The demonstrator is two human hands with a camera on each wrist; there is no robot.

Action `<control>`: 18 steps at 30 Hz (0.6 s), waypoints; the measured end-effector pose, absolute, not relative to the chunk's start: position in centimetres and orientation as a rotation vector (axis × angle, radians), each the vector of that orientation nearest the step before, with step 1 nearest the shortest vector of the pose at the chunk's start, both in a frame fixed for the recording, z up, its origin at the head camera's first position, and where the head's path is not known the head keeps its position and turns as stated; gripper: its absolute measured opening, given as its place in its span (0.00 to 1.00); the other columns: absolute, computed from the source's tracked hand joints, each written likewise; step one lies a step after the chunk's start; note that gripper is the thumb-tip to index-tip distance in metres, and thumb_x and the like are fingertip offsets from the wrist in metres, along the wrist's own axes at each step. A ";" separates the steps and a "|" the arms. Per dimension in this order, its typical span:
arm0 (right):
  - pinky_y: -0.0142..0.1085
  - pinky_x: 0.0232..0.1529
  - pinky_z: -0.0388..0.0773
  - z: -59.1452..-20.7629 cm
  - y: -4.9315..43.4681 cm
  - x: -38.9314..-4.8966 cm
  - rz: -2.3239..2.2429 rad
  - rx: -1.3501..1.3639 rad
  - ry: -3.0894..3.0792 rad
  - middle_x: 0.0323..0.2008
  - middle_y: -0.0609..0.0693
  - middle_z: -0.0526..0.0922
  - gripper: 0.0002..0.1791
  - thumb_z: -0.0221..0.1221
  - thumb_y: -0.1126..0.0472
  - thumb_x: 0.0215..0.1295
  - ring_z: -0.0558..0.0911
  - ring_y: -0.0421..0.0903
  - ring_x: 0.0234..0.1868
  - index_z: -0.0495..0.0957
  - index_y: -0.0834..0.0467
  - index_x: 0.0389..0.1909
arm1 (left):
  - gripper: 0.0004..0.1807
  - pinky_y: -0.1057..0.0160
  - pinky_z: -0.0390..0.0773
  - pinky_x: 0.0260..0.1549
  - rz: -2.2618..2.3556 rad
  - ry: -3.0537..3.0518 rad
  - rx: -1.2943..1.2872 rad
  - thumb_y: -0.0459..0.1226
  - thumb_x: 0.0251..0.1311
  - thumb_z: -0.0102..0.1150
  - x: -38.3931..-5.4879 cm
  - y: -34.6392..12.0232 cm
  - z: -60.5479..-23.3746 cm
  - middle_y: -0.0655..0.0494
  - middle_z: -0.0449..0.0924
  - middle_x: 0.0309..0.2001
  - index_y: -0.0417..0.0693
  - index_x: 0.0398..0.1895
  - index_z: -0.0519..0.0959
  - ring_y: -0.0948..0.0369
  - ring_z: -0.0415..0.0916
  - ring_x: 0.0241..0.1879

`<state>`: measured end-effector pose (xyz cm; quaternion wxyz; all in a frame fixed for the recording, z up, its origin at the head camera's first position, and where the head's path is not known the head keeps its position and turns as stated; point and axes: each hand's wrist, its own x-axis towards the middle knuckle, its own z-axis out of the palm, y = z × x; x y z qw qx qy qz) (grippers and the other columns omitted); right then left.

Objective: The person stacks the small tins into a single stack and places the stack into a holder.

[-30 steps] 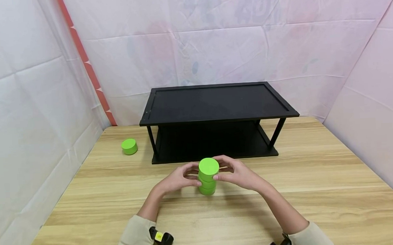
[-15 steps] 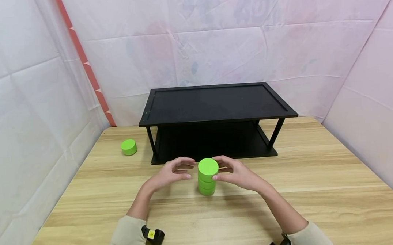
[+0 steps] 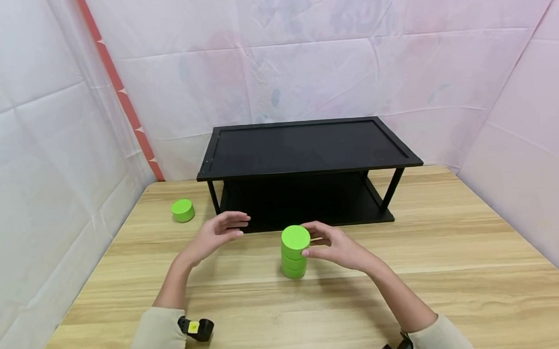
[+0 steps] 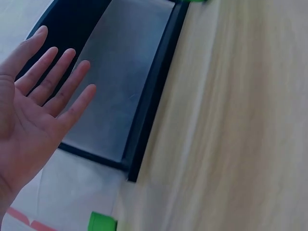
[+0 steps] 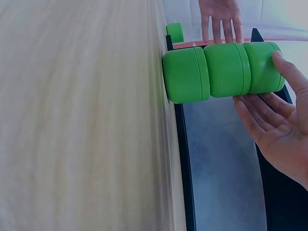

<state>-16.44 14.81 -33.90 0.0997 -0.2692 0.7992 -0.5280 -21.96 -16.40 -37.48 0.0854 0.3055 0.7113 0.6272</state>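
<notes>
Three green round lidded containers stand stacked in an upright column on the table; the top container [image 3: 295, 239] overhangs the others slightly. My right hand [image 3: 334, 247] holds that top one from the right side, thumb at the front and fingers behind, as the right wrist view also shows on the top container [image 5: 262, 67]. Left of the stack, my left hand [image 3: 212, 237] hangs in the air with nothing in it, its fingers extended in the left wrist view. A lone green container [image 3: 183, 212] sits farther left on the table, beyond the left hand.
A black two-tier rack [image 3: 306, 147] stands at the back of the wooden table [image 3: 452, 271], just behind the stack. The left hand overlaps its front left corner in the head view. White sheeting [image 3: 49, 169] encloses the back and both sides.
My left hand has come away from the stack and moved left toward the lone container. The right hand and the stack have stayed in place.
</notes>
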 end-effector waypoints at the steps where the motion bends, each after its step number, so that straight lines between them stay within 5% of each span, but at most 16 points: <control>1: 0.52 0.54 0.67 -33.9 14.8 -16.5 -1.560 -0.796 2.362 0.50 0.57 0.73 0.26 0.63 0.67 0.56 0.73 0.55 0.52 0.67 0.66 0.56 | 0.22 0.60 0.73 0.49 1.876 2.128 0.901 0.31 0.61 0.55 -21.9 -16.7 -37.3 0.39 0.67 0.58 0.37 0.58 0.67 0.48 0.66 0.57; 11: 0.52 0.54 0.67 -33.8 14.9 -16.5 -1.561 -0.818 2.353 0.50 0.57 0.73 0.26 0.63 0.67 0.57 0.73 0.56 0.52 0.68 0.66 0.56 | 0.21 0.64 0.73 0.47 1.845 2.308 0.777 0.34 0.62 0.56 -22.2 -19.8 -36.4 0.40 0.70 0.56 0.38 0.57 0.69 0.44 0.65 0.56; 18: 0.51 0.54 0.67 -33.9 14.9 -16.5 -1.551 -0.810 2.356 0.51 0.57 0.73 0.27 0.63 0.66 0.57 0.73 0.55 0.52 0.67 0.66 0.57 | 0.19 0.69 0.73 0.46 1.829 2.524 0.673 0.36 0.62 0.56 -22.5 -21.4 -36.4 0.37 0.72 0.52 0.34 0.54 0.71 0.58 0.73 0.49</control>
